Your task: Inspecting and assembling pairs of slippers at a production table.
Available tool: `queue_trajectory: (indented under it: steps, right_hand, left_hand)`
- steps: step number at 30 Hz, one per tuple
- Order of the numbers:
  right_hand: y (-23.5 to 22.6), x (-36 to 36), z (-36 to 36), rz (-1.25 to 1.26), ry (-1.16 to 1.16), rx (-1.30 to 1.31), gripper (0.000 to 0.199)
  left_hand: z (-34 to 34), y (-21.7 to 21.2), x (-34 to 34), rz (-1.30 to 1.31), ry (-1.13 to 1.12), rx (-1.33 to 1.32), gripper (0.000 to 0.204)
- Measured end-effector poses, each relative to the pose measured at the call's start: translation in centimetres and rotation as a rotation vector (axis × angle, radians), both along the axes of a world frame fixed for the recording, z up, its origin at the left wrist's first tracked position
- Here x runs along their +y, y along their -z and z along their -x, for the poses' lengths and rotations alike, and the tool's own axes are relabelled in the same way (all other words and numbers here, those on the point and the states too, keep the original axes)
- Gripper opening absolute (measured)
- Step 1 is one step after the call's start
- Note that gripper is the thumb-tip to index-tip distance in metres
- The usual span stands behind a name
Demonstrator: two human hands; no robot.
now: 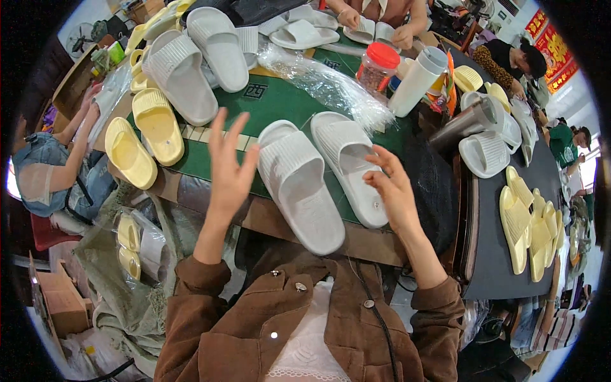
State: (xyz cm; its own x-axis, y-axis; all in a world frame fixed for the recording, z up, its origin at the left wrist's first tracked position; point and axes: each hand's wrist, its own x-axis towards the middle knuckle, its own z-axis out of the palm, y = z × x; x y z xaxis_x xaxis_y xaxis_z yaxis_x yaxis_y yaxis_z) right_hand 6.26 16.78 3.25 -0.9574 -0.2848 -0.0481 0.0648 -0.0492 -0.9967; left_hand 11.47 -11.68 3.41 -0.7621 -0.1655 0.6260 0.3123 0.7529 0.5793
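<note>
A pair of light grey slides lies on the green table mat [280, 95] in front of me, toes pointing away. My left hand [230, 169] is open, its fingers spread in the air just left of the left grey slide [309, 200]. Beside the outer edge of the right grey slide [366, 191] is my right hand [396, 191], fingers loosely curled and apart, with nothing visible in them. The heel of the left slide reaches over the brown table edge [261, 219].
Yellow slides [159, 130] and larger grey slides [175, 76] sit to the left. Clear plastic bags [331, 83], a red-lidded jar [379, 67] and a white bottle [417, 83] stand beyond. More slides [487, 153] lie on the dark right table. A sack [121, 274] hangs lower left. Other people work around.
</note>
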Motion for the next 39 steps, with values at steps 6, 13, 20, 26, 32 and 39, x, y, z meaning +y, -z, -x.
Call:
queue_trajectory:
  steps: [6, 13, 20, 26, 32, 39]
  right_hand:
    - [-6.6, 0.5, 1.6, 0.191, 0.097, 0.195, 0.030]
    - [-18.7, 0.7, 3.8, 0.664, 0.265, 0.830, 0.029]
    - [-5.6, 1.1, 8.0, 0.558, 0.347, 0.458, 0.032]
    - [6.2, 1.1, 10.9, -0.029, 0.345, 0.228, 0.031]
    - [7.6, 0.4, 11.5, -0.188, 0.214, 0.165, 0.029]
    - [8.3, 1.0, 11.4, -0.011, 0.296, 0.216, 0.028]
  left_hand:
    - [2.5, 3.0, 5.1, 0.149, 0.193, -0.202, 0.056]
    - [4.1, 1.9, 7.6, 0.307, 0.269, -0.295, 0.059]
    - [4.7, 1.9, 7.5, 0.473, 0.262, -0.264, 0.058]
    - [4.3, 2.2, 8.3, 0.445, 0.266, -0.227, 0.059]
    - [3.9, 2.3, 9.0, 0.439, 0.333, -0.248, 0.058]
    - [4.3, 1.7, 10.6, 0.226, 0.343, -0.099, 0.060]
